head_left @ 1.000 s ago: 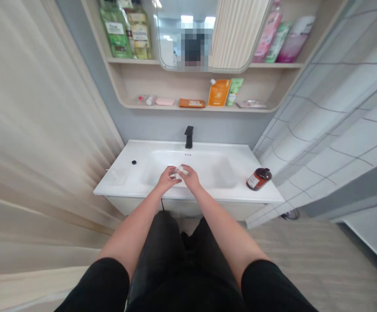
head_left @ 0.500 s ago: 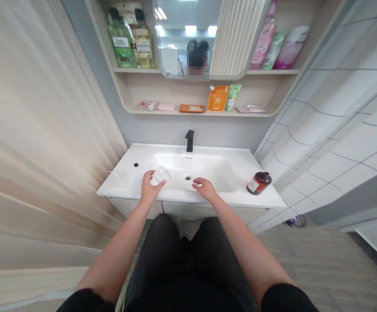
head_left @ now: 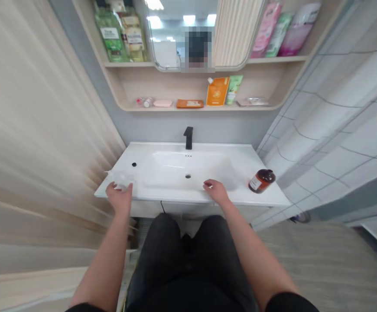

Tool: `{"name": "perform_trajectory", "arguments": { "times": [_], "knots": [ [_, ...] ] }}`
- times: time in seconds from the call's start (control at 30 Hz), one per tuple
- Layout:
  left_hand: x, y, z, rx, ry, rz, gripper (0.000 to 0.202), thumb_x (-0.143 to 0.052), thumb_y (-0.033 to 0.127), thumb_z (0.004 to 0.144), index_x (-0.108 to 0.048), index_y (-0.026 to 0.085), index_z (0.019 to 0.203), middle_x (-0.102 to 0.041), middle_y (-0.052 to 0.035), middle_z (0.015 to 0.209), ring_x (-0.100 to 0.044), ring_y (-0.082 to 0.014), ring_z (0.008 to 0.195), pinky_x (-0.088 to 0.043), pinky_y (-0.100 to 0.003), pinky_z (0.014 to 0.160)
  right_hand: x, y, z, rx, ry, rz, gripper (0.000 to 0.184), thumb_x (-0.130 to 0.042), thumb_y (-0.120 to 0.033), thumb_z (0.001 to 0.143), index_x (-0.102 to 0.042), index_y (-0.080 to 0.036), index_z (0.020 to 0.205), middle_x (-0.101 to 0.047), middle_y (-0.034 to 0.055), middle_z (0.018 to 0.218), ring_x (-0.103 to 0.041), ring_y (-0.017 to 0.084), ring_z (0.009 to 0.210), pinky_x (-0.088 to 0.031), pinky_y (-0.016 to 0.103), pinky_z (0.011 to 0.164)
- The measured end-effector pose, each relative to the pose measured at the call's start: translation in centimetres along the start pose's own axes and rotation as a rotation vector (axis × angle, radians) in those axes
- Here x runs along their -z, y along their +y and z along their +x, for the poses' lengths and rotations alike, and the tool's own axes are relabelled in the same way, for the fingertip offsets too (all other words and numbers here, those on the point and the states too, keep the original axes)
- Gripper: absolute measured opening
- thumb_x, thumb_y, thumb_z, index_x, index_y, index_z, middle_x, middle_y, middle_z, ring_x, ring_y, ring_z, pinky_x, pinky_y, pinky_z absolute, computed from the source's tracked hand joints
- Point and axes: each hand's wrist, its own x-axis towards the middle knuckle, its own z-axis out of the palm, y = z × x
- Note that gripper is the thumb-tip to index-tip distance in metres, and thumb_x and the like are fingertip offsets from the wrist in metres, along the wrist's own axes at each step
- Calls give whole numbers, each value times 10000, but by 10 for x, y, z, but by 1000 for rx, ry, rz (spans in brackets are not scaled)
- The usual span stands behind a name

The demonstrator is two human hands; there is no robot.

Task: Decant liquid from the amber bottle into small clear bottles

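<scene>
A see-through plastic box (head_left: pixel 121 180) stands on the left part of the white vanity top (head_left: pixel 175 149), and it is faint against the white. My left hand (head_left: pixel 119 196) is shut around its near side. My right hand (head_left: pixel 216 191) rests at the front rim of the basin, right of the drain (head_left: pixel 187 176), with its fingers curled. A small white bit shows at those fingertips, too small to name.
A black faucet (head_left: pixel 188 138) stands behind the basin. A brown pump-less bottle (head_left: pixel 261 181) lies tilted at the right end of the top. Toiletries line the wooden shelf (head_left: pixel 188 108) below the mirror. A beige curtain (head_left: pixel 39 130) hangs left.
My left hand has moved left with the box, from over the basin to the left part of the vanity top. My right hand has shifted slightly right along the front rim.
</scene>
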Motion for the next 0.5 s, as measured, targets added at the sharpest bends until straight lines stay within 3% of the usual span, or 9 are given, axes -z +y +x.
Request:
{"name": "perform_trajectory", "arguments": {
  "times": [0.07, 0.17, 0.23, 0.3, 0.4, 0.5],
  "knots": [
    [-4, 2, 0, 33, 10, -10, 763, -928, 367, 760, -513, 181, 1372, -557, -97, 1306, -615, -194, 943, -532, -501, 1116, 3, 2, -1, 9, -1, 31, 206, -666, -316, 970, -826, -265, 1090, -845, 64, 1105, -787, 262, 1032, -582, 362, 937],
    [4, 6, -8, -6, 44, 21, 795, -945, 368, 737, -493, 170, 1360, -537, -128, 1319, -600, -282, 1151, -492, -539, 1168, 4, 3, -2, 11, 8, 44, 208, -662, -324, 966, -825, -271, 1084, -844, 60, 1098, -785, 265, 1036, -582, 368, 936],
    [14, 14, -14, -110, 72, 50, 765, -919, 432, 777, -498, 165, 1357, -543, -158, 1322, -548, -350, 1277, -460, -572, 1191, 3, 3, -2, 1, 16, 49, 210, -663, -327, 961, -827, -272, 1080, -844, 64, 1095, -785, 266, 1032, -582, 366, 930],
    [20, 31, -14, -267, 39, 61, 607, -819, 479, 883, -536, 173, 1325, -567, -170, 1300, -531, -378, 1313, -439, -580, 1197, 2, 2, -1, -7, 13, 53, 207, -663, -333, 965, -829, -269, 1071, -846, 67, 1088, -787, 264, 1018, -579, 362, 927],
    [5, 77, 11, -514, -178, 107, 358, -636, 421, 996, -613, 187, 1266, -613, -175, 1284, -553, -385, 1324, -426, -554, 1191, 2, -2, 2, -26, -20, 21, 222, -662, -364, 978, -826, -269, 1093, -846, 64, 1070, -784, 265, 999, -570, 356, 918],
    [-39, 127, 60, -557, -442, 374, 368, -571, 351, 987, -669, 162, 1288, -655, -233, 1308, -592, -421, 1311, -447, -564, 1142, 2, -6, 4, -65, -76, -44, 267, -620, -412, 1004, -819, -276, 1120, -844, 66, 1111, -774, 285, 1041, -557, 366, 919]
  ]
}}
